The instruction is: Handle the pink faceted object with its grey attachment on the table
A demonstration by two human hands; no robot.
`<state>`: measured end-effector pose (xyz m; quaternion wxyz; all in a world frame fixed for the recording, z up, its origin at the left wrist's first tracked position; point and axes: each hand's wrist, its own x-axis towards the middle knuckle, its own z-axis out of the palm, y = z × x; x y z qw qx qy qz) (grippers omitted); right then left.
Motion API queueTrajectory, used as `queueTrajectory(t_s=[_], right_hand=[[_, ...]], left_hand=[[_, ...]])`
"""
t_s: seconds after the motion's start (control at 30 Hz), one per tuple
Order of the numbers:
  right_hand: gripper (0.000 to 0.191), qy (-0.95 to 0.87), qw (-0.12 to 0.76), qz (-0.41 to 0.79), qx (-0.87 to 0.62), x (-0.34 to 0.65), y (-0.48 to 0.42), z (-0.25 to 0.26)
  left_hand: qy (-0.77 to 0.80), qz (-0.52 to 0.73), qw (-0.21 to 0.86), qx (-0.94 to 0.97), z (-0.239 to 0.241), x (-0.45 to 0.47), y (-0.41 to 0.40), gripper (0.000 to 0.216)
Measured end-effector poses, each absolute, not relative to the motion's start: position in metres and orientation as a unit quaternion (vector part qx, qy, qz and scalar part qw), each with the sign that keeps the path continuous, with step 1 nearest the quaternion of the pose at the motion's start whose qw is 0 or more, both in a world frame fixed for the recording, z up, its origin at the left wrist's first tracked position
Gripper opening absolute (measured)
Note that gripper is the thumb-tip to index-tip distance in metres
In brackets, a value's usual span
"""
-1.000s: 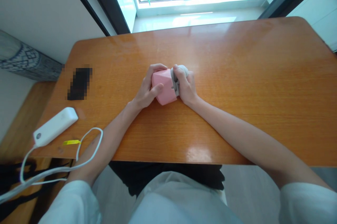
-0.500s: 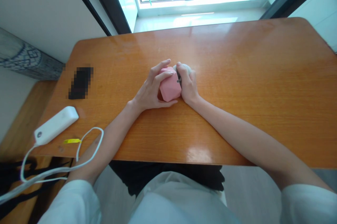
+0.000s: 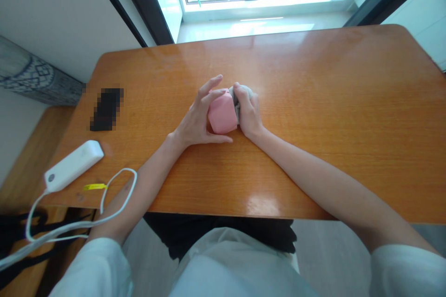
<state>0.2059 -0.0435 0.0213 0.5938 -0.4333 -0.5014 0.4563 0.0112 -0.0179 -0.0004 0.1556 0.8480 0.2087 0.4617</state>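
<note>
A pink object with flat facets, about fist-sized, is at the middle of the wooden table, between my two hands. My left hand curls loosely round its left side, one finger along its top and the thumb low by its near edge; the forefinger is raised off it. My right hand is closed round a crumpled grey-white cloth, which lies against the pink object's right side. My right palm and fingers hide much of the cloth. What kind of thing the pink object is, I cannot tell.
On the table, a white power strip lies at the left. Its white cable with a yellow tag loops over my left forearm. A dark pixelated shape is farther back. A window sill runs behind the table.
The pink object has turned and shifted slightly left, showing a different face. My left fingers have loosened and drawn back a little. My right hand has stayed nearly still.
</note>
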Motion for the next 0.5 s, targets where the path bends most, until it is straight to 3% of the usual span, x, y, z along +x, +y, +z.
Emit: queueTrajectory(t_s=[0.23,0.43,0.5], right_hand=[[0.060,-0.506,0.605,0.446,-0.422,0.204,-0.050,0.024],[0.066,-0.494,0.600,0.455,-0.434,0.203,-0.050,0.025],[0.067,-0.491,0.599,0.459,-0.434,0.203,-0.047,0.026]], left_hand=[[0.203,0.479,0.162,0.839,0.008,0.015,-0.023,0.105],[0.268,0.458,0.324,0.784,0.001,0.012,-0.023,0.082],[0.263,0.464,0.323,0.782,-0.004,0.012,-0.021,0.091]])
